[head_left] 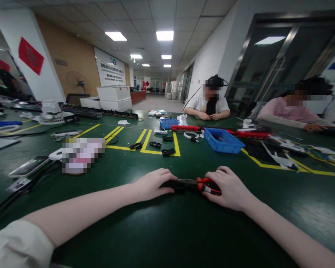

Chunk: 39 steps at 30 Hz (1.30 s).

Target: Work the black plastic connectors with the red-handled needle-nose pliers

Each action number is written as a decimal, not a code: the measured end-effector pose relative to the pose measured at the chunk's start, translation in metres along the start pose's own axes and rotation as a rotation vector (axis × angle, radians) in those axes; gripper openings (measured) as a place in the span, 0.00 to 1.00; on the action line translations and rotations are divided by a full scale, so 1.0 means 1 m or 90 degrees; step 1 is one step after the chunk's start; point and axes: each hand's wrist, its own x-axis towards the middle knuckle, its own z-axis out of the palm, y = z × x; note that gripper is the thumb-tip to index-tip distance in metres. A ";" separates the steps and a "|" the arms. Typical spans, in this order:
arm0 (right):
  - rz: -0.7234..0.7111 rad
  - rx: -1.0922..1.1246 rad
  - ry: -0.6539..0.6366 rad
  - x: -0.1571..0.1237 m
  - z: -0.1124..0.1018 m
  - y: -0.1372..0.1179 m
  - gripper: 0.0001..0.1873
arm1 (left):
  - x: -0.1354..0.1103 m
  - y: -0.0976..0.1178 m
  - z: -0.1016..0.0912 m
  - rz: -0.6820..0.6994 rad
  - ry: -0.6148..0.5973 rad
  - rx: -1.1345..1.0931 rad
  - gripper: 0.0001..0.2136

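Note:
Red-handled pliers (201,185) lie sideways in my right hand (231,189), whose fingers wrap round the grips. Their dark jaws point left and meet a small black part (179,186). My left hand (158,184) pinches that black part from the left with thumb and fingers. Whether the jaws grip it or only touch it, I cannot tell. Beyond my hands, several similar black parts (168,152) lie on the green table (128,223), some inside a yellow-taped outline (159,153).
A blue tray (225,149) stands right of the taped outline, with a smaller blue tray (168,125) behind. On the left lie a phone-like device (29,166), black cables (26,188) and a partly blurred flat item (83,156). Two people sit across the table at the right.

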 end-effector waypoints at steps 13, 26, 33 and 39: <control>-0.020 -0.060 0.062 -0.002 0.001 0.001 0.21 | 0.000 -0.001 0.000 0.003 0.006 -0.028 0.15; -0.001 -0.011 0.051 -0.002 0.005 0.004 0.18 | 0.000 -0.001 -0.001 0.016 0.002 -0.047 0.16; -0.017 -0.049 0.082 -0.005 0.004 0.003 0.20 | 0.003 -0.002 -0.003 -0.001 -0.004 -0.076 0.17; -0.017 -0.066 0.087 -0.006 0.005 0.004 0.22 | 0.002 -0.003 -0.002 -0.003 -0.001 -0.086 0.17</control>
